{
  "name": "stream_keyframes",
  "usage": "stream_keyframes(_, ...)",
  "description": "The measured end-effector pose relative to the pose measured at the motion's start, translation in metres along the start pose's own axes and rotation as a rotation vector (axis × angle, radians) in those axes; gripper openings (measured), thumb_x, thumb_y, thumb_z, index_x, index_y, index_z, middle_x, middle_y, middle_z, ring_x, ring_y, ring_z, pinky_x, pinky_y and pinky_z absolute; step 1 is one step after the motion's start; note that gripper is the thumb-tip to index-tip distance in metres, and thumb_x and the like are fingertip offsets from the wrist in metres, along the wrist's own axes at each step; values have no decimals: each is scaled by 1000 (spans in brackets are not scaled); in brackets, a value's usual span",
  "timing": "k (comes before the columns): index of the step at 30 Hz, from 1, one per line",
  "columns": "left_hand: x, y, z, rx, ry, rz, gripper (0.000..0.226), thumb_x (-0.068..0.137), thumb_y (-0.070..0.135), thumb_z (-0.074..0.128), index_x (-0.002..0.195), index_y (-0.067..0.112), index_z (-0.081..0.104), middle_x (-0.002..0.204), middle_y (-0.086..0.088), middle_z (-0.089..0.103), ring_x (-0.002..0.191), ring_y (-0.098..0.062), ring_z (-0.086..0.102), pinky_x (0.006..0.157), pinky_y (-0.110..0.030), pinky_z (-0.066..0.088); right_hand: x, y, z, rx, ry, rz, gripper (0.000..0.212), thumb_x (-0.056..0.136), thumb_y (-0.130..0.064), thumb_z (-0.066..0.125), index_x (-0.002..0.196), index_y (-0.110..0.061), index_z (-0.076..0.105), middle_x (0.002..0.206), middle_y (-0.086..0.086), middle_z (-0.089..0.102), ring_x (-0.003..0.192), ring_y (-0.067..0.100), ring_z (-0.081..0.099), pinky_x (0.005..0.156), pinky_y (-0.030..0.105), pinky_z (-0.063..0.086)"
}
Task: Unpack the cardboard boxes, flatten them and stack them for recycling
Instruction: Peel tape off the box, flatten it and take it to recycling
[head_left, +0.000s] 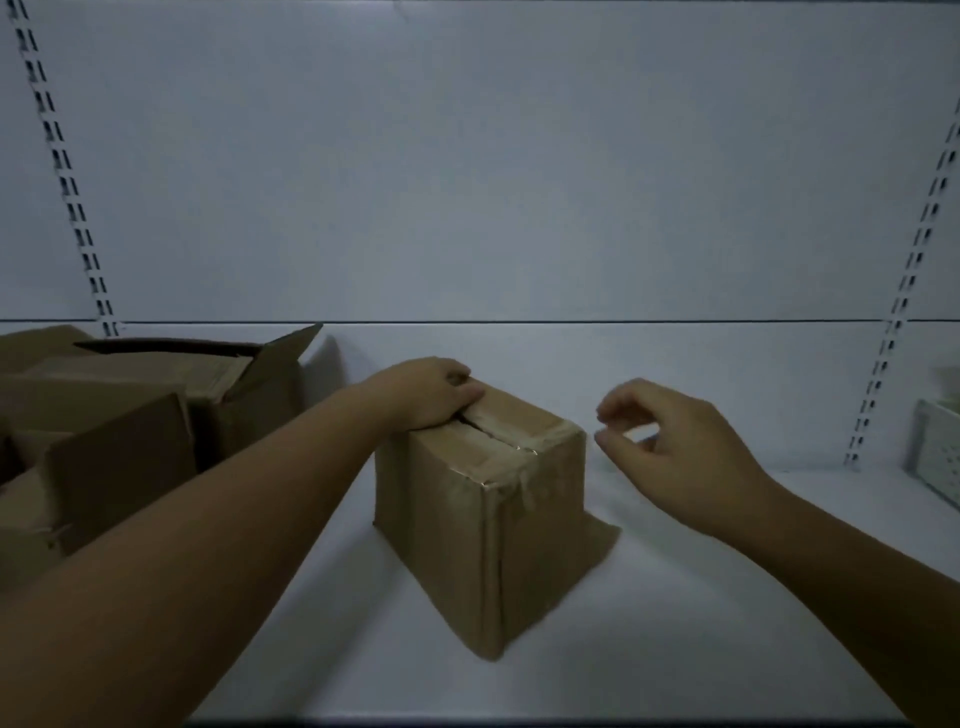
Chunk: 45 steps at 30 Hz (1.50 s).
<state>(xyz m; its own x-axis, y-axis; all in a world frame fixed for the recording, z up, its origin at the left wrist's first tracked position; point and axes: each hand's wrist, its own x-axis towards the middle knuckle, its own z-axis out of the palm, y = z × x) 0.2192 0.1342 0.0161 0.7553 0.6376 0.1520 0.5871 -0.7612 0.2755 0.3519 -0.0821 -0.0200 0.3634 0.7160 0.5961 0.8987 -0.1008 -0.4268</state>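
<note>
Taped box (483, 519): plain brown cardboard. Tape (524, 447): glossy beige strips, pale glints at corner. Open boxes (130, 415): same brown, darker inside. Shelf (675, 623): white, bluish-grey cast. Back panel (467, 156): pale grey-white. 2 uprights (64, 171): white, paired dark slots in rows. Basket (935, 457): white, dotted perforations.

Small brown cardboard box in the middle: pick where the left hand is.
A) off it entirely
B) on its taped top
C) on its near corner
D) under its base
B: the left hand sits on the far top edge of the small brown cardboard box, fingers curled there.
</note>
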Motion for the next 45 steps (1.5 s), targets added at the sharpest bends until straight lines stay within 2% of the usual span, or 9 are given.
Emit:
stream_keyframes(5, 12, 11, 5, -15, 1, -37, 53, 92, 50, 43, 138, 22, 43, 145, -5, 42, 131, -25, 39, 109, -38, 27, -9, -15, 8, 97, 27, -421, 35, 78, -42, 61, 108, -25, 58, 114, -11, 54, 107, 1, 48, 90, 10, 39)
stream_keyframes(12, 16, 7, 9, -56, 38, -76, 55, 90, 53, 45, 137, 25, 45, 144, -5, 44, 129, -26, 41, 109, -38, 30, -7, -6, 38, 76, 49, -481, 63, 70, -50, 70, 120, -14, 54, 132, -1, 47, 121, 6, 42, 98, 19, 37)
stream_keyframes(19, 15, 6, 10, -60, 63, -75, 54, 90, 53, 45, 137, 26, 46, 144, -5, 44, 130, -25, 40, 109, -39, 30, -16, 1, 63, 139, 355, -593, 17, 86, -19, 57, 80, -4, 61, 109, 16, 60, 107, 16, 52, 107, 36, 35)
stream_keyframes(23, 16, 5, 11, -56, 67, -76, 54, 90, 54, 44, 136, 26, 45, 143, -4, 45, 129, -25, 41, 108, -39, 30, -21, 0, 63, 286, 366, -564, 16, 96, -22, 40, 86, -13, 48, 105, 12, 61, 104, 17, 55, 102, 27, 39)
stream_keyframes(28, 14, 6, 12, -13, 102, -98, 51, 90, 53, 43, 132, 24, 50, 139, -3, 50, 125, -24, 45, 103, -38, 35, -27, -3, 65, 248, 306, -541, 26, 88, -30, 53, 108, -12, 51, 122, 4, 52, 116, 15, 49, 98, 28, 41)
stream_keyframes(31, 6, 10, 12, -132, 335, -102, 44, 91, 46, 45, 123, 19, 58, 125, -3, 60, 109, -22, 56, 92, -36, 44, -20, -7, 64, 132, 226, -581, 47, 84, -33, 55, 127, -13, 47, 135, 3, 46, 128, 15, 43, 107, 36, 33)
stream_keyframes(35, -27, 9, 12, -496, 909, 66, 18, 94, 22, 47, 103, 17, 62, 103, 2, 62, 99, -16, 54, 84, -31, 47, -13, -10, 57, 76, 160, -564, 41, 81, -33, 56, 120, -19, 53, 119, -4, 60, 113, 9, 50, 100, 36, 35)
stream_keyframes(37, -58, 6, 23, -681, 1022, 142, 10, 91, 17, 50, 94, 21, 59, 95, 3, 59, 94, -14, 54, 75, -19, 43, -13, -11, 56, 94, 134, -530, 38, 80, -34, 55, 116, -24, 53, 115, -12, 57, 111, 2, 48, 99, 31, 32)
stream_keyframes(45, -135, 15, 77, -718, 770, 364, 27, 84, 29, 60, 111, 23, 63, 99, 8, 60, 91, -4, 57, 80, -16, 49, -19, -27, 64, 156, 175, -447, 30, 76, -32, 50, 106, -26, 51, 104, -13, 54, 99, 0, 46, 92, 28, 32)
